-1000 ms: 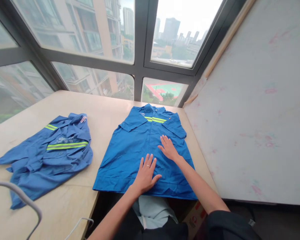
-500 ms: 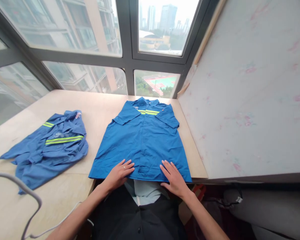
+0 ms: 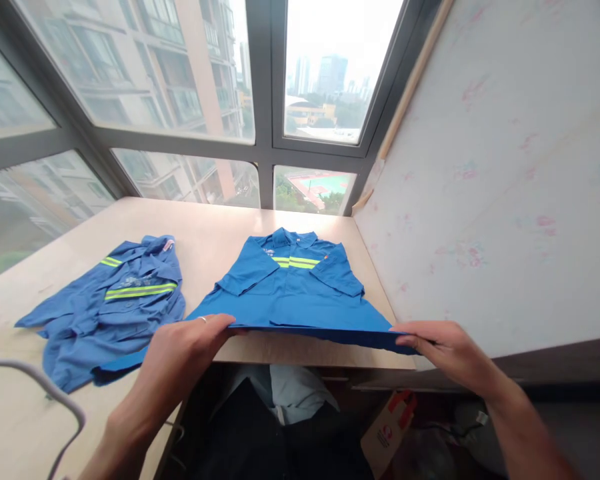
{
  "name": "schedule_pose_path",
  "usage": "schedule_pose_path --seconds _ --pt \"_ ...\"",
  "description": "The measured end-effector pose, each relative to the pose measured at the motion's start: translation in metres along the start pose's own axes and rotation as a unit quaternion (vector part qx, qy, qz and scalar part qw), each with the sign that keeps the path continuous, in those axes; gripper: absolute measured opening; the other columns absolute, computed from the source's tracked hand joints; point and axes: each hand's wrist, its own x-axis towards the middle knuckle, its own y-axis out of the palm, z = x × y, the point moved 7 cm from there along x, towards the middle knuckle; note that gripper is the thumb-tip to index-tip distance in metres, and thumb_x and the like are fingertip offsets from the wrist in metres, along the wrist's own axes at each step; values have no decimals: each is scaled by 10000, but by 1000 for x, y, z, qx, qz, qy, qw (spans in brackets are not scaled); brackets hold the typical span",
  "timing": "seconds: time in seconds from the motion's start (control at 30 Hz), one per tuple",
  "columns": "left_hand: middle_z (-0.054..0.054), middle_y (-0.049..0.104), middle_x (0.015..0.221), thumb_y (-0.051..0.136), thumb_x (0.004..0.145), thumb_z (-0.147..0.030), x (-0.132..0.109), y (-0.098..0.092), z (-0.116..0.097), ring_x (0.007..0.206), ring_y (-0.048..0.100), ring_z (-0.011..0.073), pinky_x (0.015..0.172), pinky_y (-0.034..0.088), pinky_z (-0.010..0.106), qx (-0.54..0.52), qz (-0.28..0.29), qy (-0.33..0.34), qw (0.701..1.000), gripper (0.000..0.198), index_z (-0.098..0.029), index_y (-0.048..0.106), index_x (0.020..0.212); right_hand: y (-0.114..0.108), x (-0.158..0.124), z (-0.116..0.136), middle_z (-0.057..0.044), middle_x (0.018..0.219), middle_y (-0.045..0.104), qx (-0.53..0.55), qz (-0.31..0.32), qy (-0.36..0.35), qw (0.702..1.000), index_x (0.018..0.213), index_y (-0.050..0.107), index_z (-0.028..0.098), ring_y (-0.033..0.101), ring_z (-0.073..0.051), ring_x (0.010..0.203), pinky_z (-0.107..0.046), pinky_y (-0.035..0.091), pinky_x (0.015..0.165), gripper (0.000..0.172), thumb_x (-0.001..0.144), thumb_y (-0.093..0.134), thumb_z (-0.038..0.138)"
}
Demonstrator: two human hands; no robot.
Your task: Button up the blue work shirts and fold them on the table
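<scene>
A bright blue short-sleeved shirt (image 3: 290, 303) with yellow-green stripes lies front up, its collar toward the window and sleeves folded inward over the chest. Its lower hem is raised off the wooden surface and stretched between both hands. My left hand (image 3: 193, 343) grips the hem left of centre, with a ring on one finger. At the hem's right end, my right hand (image 3: 443, 343) pinches the cloth between thumb and fingers. To the left, a second, crumpled blue garment (image 3: 125, 300) with similar stripes rests on the surface.
The pale wooden surface (image 3: 205, 227) meets a window frame at the back and a flowered wall (image 3: 480, 220) on the right. A grey cable (image 3: 40, 380) curves at the lower left. Below the front edge, a paper bag (image 3: 385, 437) with red handles stands on the right.
Both hands have gone from lying spread on the shirt's lower part to holding its hem, farther apart. The hem is now lifted, and the view has tilted up slightly.
</scene>
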Motion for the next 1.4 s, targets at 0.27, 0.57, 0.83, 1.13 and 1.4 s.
schedule_pose_path --seconds 0.27,0.57,0.83,1.13,1.4 --pt "93 709 722 420 885 -692 144 20 32 761 678 269 629 407 294 97 86 -58 990 584 -209 728 772 -46 121 -20 -16 865 769 -78 -40 42 995 850 770 205 699 -215 819 -271 522 740 328 866 618 496" --pt "145 729 953 472 844 -725 256 162 107 961 673 307 765 452 322 83 217 -21 972 603 -185 739 853 5 266 -152 -22 836 757 -118 18 118 986 815 762 193 670 -207 839 -272 474 770 250 809 625 402" --pt "172 644 1211 408 967 -502 251 253 165 1141 598 289 922 435 363 67 191 -110 973 466 -143 619 1174 82 306 -250 -83 837 758 -140 26 198 970 719 748 173 684 -231 864 -302 486 805 151 769 618 231" --pt "265 641 1147 602 764 -559 141 249 268 1096 599 396 860 486 452 -29 115 -385 915 673 -41 564 1192 108 242 -313 -191 1158 682 21 -128 295 947 1166 641 109 636 -322 1095 -455 493 943 616 673 741 464" --pt "103 704 1068 457 856 -374 141 245 256 931 670 211 828 531 307 -210 -5 -404 890 459 -121 599 1211 89 234 -303 -134 1048 700 206 -286 233 906 1262 553 118 679 -255 933 -418 548 865 742 685 703 558"
